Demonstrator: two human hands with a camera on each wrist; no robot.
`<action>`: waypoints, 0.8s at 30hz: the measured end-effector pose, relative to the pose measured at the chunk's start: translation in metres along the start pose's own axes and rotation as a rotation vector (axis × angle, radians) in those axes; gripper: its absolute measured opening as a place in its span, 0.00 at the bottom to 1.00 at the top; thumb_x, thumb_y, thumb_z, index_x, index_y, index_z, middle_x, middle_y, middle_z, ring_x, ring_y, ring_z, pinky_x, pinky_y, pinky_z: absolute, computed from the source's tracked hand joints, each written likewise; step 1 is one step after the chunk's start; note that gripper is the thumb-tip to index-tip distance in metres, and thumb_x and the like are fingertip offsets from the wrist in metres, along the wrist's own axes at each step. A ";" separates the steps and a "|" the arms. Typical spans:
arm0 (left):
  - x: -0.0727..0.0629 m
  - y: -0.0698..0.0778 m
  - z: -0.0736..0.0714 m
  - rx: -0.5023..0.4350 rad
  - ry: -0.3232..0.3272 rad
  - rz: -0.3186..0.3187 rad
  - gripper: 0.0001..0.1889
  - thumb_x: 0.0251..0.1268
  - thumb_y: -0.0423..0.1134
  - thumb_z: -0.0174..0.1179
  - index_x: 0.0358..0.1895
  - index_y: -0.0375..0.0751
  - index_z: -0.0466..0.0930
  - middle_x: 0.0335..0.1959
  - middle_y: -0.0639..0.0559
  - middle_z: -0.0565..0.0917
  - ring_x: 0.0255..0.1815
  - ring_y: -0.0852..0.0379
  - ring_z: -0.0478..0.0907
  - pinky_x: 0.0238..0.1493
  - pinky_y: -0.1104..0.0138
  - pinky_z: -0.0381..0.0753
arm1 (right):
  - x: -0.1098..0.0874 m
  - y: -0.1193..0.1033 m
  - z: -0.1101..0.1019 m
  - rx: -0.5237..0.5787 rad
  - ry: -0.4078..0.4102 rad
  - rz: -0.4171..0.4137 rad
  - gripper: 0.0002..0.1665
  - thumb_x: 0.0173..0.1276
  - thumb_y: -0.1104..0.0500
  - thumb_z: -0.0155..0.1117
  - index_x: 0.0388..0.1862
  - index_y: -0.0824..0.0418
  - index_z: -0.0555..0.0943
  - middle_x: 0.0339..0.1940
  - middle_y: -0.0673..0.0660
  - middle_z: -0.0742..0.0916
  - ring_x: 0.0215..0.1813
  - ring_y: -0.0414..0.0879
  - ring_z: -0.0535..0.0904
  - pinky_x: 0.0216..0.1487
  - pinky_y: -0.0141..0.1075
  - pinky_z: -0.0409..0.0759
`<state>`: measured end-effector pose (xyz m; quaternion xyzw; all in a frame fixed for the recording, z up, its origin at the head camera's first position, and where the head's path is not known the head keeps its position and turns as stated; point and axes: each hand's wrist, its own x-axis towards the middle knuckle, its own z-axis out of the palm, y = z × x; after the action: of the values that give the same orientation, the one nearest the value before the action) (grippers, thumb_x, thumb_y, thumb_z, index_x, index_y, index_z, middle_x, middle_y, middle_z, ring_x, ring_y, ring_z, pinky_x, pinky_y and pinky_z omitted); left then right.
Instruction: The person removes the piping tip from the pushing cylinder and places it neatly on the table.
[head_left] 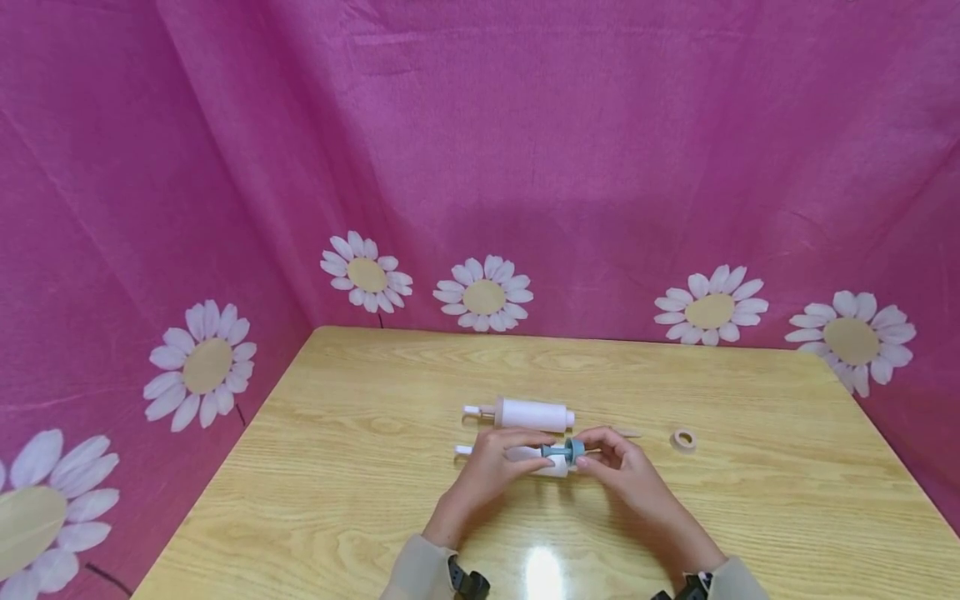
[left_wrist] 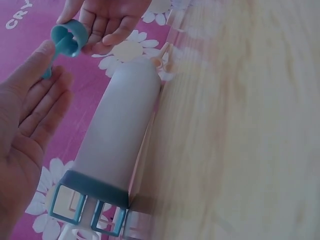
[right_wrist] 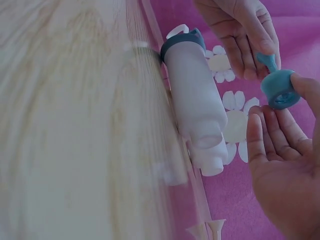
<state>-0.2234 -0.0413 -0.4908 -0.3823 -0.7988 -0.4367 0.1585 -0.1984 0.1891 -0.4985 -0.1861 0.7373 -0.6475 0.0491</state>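
Observation:
Between my two hands is a small teal plastic piece (head_left: pixel 574 451), with a cup-shaped ring at one end and a narrow stem at the other. My left hand (head_left: pixel 491 462) pinches the stem end between thumb and fingers. On the other side, my right hand (head_left: pixel 622 467) pinches the cup-shaped end (right_wrist: pixel 278 89). Below and behind the hands a syringe-like white tube (left_wrist: pixel 120 115) lies on its side, partly covered by the left hand in the head view. Its teal collar (left_wrist: pixel 95 187) has square finger loops.
A second white tube (head_left: pixel 532 414) with a pale pink collar lies just beyond the first. To the right are a beige ring (head_left: pixel 683 440) and a thin pale piece (head_left: pixel 628 432). The wooden table (head_left: pixel 360 500) meets a pink cloth backdrop (head_left: pixel 525 150) with daisies.

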 end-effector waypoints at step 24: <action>0.000 -0.004 0.005 -0.077 -0.047 -0.138 0.10 0.59 0.38 0.68 0.44 0.42 0.87 0.41 0.50 0.90 0.42 0.56 0.87 0.47 0.63 0.86 | -0.024 0.002 -0.031 -0.047 0.118 -0.032 0.17 0.68 0.67 0.62 0.53 0.75 0.72 0.50 0.39 0.81 0.47 0.30 0.80 0.50 0.22 0.80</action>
<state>-0.2266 -0.0382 -0.4963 -0.3421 -0.8094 -0.4679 0.0945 -0.1868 0.2266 -0.4991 -0.1603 0.7511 -0.6404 -0.0091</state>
